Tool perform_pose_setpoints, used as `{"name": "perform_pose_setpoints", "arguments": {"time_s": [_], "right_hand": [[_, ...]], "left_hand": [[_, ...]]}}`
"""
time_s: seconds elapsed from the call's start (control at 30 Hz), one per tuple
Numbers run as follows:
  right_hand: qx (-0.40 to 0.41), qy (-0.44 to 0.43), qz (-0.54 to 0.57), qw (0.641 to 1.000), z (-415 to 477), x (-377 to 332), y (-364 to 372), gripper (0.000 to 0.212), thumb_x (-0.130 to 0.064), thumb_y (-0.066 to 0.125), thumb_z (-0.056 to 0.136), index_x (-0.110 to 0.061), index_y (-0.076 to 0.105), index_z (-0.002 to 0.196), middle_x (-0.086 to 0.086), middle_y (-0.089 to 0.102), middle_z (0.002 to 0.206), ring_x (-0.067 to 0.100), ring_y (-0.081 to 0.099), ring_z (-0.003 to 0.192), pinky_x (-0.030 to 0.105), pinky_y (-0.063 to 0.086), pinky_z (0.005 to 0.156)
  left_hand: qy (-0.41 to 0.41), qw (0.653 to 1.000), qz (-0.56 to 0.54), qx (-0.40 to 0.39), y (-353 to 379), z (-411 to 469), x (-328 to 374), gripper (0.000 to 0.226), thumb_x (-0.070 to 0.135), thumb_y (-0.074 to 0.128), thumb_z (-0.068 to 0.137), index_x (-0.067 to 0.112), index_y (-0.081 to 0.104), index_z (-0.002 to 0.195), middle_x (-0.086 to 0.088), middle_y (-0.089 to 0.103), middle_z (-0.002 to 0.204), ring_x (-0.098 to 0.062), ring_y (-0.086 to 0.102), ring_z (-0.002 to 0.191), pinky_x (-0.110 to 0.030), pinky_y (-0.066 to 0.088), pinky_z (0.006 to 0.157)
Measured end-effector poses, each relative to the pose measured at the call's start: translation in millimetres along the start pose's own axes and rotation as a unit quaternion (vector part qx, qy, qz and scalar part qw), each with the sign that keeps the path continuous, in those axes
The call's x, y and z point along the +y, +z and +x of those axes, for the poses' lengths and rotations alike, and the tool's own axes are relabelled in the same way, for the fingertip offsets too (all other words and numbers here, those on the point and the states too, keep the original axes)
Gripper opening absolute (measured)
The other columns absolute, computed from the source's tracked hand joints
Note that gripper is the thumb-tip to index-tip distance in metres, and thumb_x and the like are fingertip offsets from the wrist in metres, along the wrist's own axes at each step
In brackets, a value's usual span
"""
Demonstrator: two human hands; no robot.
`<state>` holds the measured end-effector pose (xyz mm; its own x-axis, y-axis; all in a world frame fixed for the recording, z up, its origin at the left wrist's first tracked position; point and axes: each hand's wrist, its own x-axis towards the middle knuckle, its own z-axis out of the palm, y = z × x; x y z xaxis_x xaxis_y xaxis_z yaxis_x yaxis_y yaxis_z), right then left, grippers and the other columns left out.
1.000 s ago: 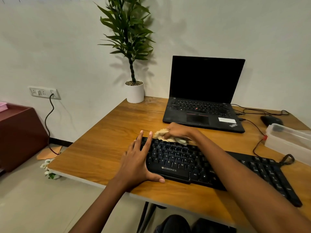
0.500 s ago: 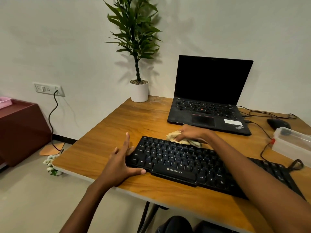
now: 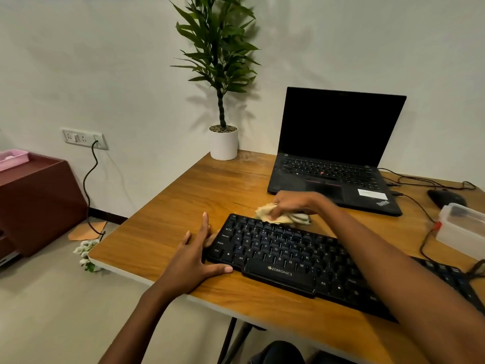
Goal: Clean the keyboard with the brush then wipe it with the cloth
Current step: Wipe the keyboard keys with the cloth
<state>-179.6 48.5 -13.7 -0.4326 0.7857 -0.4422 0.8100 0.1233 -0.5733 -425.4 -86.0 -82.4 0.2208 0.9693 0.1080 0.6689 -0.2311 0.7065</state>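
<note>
A black Zebronics keyboard (image 3: 283,256) lies slantwise on the wooden table (image 3: 183,206). My right hand (image 3: 291,203) grips a crumpled beige cloth (image 3: 273,216) and presses it on the keyboard's top key row, near the far edge. My left hand (image 3: 195,256) rests flat on the table against the keyboard's left end, fingers straight, thumb along the front edge. No brush is visible.
An open black laptop (image 3: 338,158) stands behind the keyboard. A white-potted plant (image 3: 223,143) sits at the table's far left corner. At the right are a black mouse (image 3: 446,197), cables and a clear plastic box (image 3: 462,227). A brown cabinet (image 3: 36,203) stands on the floor at left.
My right hand has slid the cloth rightward along the top key row. My left hand moved off the keys to the keyboard's left end.
</note>
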Motion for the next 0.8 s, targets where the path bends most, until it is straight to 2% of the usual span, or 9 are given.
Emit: {"name": "perform_pose_setpoints", "arguments": {"time_s": [0.1, 0.2, 0.33, 0.43, 0.5, 0.57, 0.63, 0.67, 0.8], "right_hand": [[0.0, 0.045, -0.01, 0.999, -20, 13, -9, 0.028, -0.004, 0.055, 0.088, 0.015, 0.055, 0.109, 0.01, 0.059, 0.074, 0.009, 0.056, 0.043, 0.018, 0.046, 0.037], [0.023, 0.018, -0.045, 0.999, -11, -6, 1, 0.027, -0.004, 0.053, 0.088, 0.013, 0.056, 0.109, 0.004, 0.056, 0.074, 0.005, 0.053, 0.046, 0.013, 0.042, 0.039], [0.075, -0.049, -0.014, 0.996, 27, -50, 32, 0.006, -0.005, 0.052, 0.089, -0.005, 0.057, 0.085, -0.001, 0.048, 0.071, 0.009, 0.044, 0.058, 0.016, 0.036, 0.05], [0.116, -0.073, 0.038, 0.99, 45, -70, 47, 0.005, -0.004, 0.055, 0.087, -0.006, 0.058, 0.083, 0.0, 0.051, 0.071, 0.01, 0.045, 0.06, 0.021, 0.036, 0.054], [0.171, -0.094, 0.106, 0.975, 46, -74, 48, 0.012, -0.005, 0.058, 0.086, 0.001, 0.062, 0.096, 0.007, 0.061, 0.081, 0.017, 0.056, 0.069, 0.028, 0.045, 0.064], [0.243, -0.116, 0.226, 0.936, 38, -82, 45, 0.022, -0.005, 0.057, 0.087, 0.002, 0.061, 0.107, 0.014, 0.067, 0.096, 0.024, 0.064, 0.08, 0.035, 0.051, 0.076], [0.272, -0.151, 0.341, 0.887, 25, -91, 43, 0.022, -0.002, 0.056, 0.086, 0.0, 0.061, 0.108, 0.011, 0.066, 0.095, 0.019, 0.063, 0.078, 0.032, 0.052, 0.074], [0.267, -0.163, 0.39, 0.866, 20, -96, 44, 0.022, 0.0, 0.055, 0.085, -0.001, 0.061, 0.107, 0.009, 0.066, 0.091, 0.017, 0.062, 0.076, 0.03, 0.051, 0.073], [0.187, -0.17, 0.532, 0.808, 5, -110, 61, 0.022, 0.011, 0.053, 0.081, -0.008, 0.055, 0.09, 0.008, 0.061, 0.081, 0.022, 0.058, 0.076, 0.036, 0.05, 0.076]], "left_hand": [[0.008, 1.0, 0.013, 0.003, 1, -1, 4, 0.129, 0.092, 0.045, 0.043, 0.034, -0.024, 0.136, 0.04, 0.012, 0.121, 0.003, 0.0, 0.128, -0.019, -0.003, 0.109], [-0.005, 1.0, 0.016, 0.007, 1, -3, 10, 0.118, 0.066, 0.06, 0.058, 0.034, -0.025, 0.133, 0.041, 0.008, 0.119, 0.0, -0.005, 0.124, -0.021, -0.001, 0.111], [-0.023, 0.999, 0.023, 0.0, -1, -4, 14, 0.113, 0.048, 0.069, 0.072, 0.035, -0.026, 0.133, 0.034, 0.007, 0.125, -0.004, -0.008, 0.124, -0.033, 0.0, 0.116], [-0.042, 0.999, 0.026, -0.014, 0, -3, 12, 0.119, 0.057, 0.067, 0.068, 0.033, -0.026, 0.137, 0.033, 0.008, 0.128, -0.012, -0.009, 0.136, -0.036, 0.002, 0.117], [-0.046, 0.998, 0.011, -0.033, 0, -3, 7, 0.128, 0.075, 0.062, 0.056, 0.032, -0.023, 0.142, 0.03, 0.012, 0.138, -0.014, -0.004, 0.14, -0.039, 0.006, 0.118], [-0.05, 0.994, -0.098, -0.011, -3, -3, 6, 0.123, 0.07, 0.066, 0.062, 0.029, -0.012, 0.148, 0.016, 0.024, 0.15, -0.012, 0.016, 0.141, -0.033, 0.025, 0.115], [-0.055, 0.962, -0.259, 0.073, -8, -3, 12, 0.088, 0.041, 0.061, 0.082, 0.022, 0.009, 0.151, 0.008, 0.034, 0.149, -0.005, 0.036, 0.129, -0.008, 0.043, 0.089], [-0.06, 0.936, -0.326, 0.118, -12, -3, 15, 0.072, 0.037, 0.054, 0.085, 0.022, 0.022, 0.149, 0.006, 0.036, 0.148, -0.004, 0.039, 0.124, -0.004, 0.045, 0.078], [-0.067, 0.837, -0.526, 0.138, -22, 5, 23, 0.056, 0.059, 0.051, 0.073, 0.028, 0.054, 0.121, -0.002, 0.059, 0.127, -0.014, 0.061, 0.107, -0.029, 0.053, 0.081]]}}
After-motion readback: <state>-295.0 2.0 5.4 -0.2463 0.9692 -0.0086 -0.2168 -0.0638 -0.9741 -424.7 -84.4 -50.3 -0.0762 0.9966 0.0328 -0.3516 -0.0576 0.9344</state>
